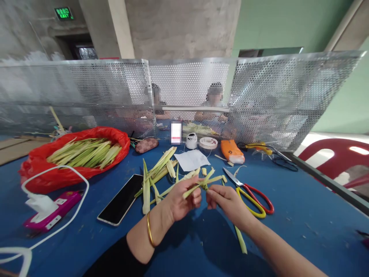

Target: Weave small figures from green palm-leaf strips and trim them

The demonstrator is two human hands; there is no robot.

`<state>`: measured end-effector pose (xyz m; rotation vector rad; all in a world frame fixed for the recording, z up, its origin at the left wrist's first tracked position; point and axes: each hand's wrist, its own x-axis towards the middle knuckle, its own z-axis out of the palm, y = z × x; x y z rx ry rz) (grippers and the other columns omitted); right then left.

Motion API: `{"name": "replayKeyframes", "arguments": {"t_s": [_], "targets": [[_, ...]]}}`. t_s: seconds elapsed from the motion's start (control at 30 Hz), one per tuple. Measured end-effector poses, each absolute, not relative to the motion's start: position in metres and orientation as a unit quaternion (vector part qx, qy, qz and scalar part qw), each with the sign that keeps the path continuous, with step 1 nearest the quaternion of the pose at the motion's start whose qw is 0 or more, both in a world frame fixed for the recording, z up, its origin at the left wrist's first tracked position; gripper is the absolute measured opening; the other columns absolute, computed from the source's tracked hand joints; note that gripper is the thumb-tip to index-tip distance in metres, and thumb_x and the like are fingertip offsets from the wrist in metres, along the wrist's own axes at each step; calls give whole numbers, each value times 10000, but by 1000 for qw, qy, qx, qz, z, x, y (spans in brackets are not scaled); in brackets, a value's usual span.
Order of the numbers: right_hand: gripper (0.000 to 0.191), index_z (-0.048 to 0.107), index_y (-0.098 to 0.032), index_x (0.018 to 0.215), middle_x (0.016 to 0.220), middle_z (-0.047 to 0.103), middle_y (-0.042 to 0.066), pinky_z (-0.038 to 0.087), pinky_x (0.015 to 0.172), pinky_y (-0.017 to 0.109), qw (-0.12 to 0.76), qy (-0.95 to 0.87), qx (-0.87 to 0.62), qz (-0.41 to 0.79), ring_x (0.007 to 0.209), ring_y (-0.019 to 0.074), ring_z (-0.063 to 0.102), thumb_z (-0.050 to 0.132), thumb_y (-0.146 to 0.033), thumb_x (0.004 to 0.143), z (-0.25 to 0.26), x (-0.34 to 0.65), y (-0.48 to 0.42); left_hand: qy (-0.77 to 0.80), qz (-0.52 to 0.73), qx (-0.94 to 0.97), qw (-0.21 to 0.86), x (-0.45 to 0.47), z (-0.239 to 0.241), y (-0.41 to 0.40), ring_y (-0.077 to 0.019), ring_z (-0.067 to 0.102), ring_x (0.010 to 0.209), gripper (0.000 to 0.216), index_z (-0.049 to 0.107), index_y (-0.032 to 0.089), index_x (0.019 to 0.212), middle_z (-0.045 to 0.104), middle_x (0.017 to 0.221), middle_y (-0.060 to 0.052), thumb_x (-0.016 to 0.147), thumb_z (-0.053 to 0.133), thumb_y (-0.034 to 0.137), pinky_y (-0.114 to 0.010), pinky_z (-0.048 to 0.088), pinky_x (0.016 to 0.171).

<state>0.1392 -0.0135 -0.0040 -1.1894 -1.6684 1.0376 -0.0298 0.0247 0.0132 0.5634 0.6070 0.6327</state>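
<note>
Just above the blue table, my left hand (pixel 184 196) pinches a small knotted piece of pale green leaf strips (pixel 205 184) that look like corn husk. The fingertips of my right hand (pixel 221 195) close on the same piece from the right, below its knot. Several strip ends stick out from the knot between my hands. Beyond my left hand lies a loose pile of similar strips (pixel 161 169). Scissors (pixel 250 196) with red and yellow handles rest to the right of my right hand, their blades parted. A single strip (pixel 240 239) lies below my right forearm.
At left are a red plastic bag (pixel 31 165) full of strips, a purple power strip (pixel 65 202) with a white cable, and a phone (pixel 121 200). White paper (pixel 192 159), thread (pixel 191 141), tape (pixel 208 143) and an orange packet (pixel 232 151) stand before a perforated metal screen (pixel 190 84). People sit behind it.
</note>
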Motion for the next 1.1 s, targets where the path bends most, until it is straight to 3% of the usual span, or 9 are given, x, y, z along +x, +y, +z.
{"name": "replayKeyframes", "arguments": {"t_s": [0.07,0.2,0.3,0.53,0.63,0.77,0.83,0.93,1.1], "targets": [[362,555,-181,596,531,553,-12,412,612,259,419,-651,-471,423,557,141,543,474,-382,886,-4,138,-13,302,304,345,835,-29,13,22,-66,403,386,266,620,137,898,445,452,68,793,643,380,-201,300,437],[353,567,-180,635,575,560,-2,416,595,257,398,-682,-478,385,568,144,538,451,-389,894,-7,137,-14,351,330,420,769,-21,9,14,-64,396,385,216,604,138,749,447,436,67,640,749,256,-215,256,435],[344,556,-184,652,599,550,-3,401,574,245,373,-715,-487,334,573,140,529,420,-363,912,-8,136,-17,383,393,428,718,-14,3,11,-61,363,374,207,586,142,698,429,412,66,659,737,278,-218,237,421],[353,510,-198,608,579,549,-6,384,548,236,354,-740,-506,267,562,141,524,402,-322,920,-11,135,-18,408,402,378,727,-12,0,14,-51,370,379,204,622,125,725,425,411,65,692,730,296,-191,275,423],[325,558,-203,673,627,591,9,417,588,250,367,-743,-509,234,609,157,555,385,-307,928,-15,139,-12,375,395,402,736,-16,9,11,-70,479,436,203,632,126,820,557,517,23,686,726,246,-189,354,458],[145,632,-216,908,968,660,70,456,787,337,437,-716,-518,169,910,229,592,535,-306,850,-14,145,-9,348,367,392,768,-21,19,9,-117,610,555,367,606,127,1054,707,792,-83,693,649,173,-224,455,548],[236,617,-223,1022,988,647,63,462,817,352,494,-673,-508,213,926,227,588,601,-314,805,-10,145,-11,354,375,381,767,-21,21,9,-128,619,552,342,592,125,1061,709,772,-88,732,612,215,-251,484,584],[311,599,-209,1069,768,624,6,485,691,302,554,-597,-471,338,711,171,584,624,-348,792,-3,141,-16,386,384,393,741,-18,19,8,-114,594,511,276,592,142,977,681,677,-48,749,654,285,-237,478,556],[207,640,-175,767,578,591,-23,455,579,250,582,-516,-448,441,543,120,546,653,-380,786,-5,136,-18,403,365,445,712,-10,12,3,-109,571,485,218,584,148,806,629,586,-20,725,705,309,-226,466,519]]}}
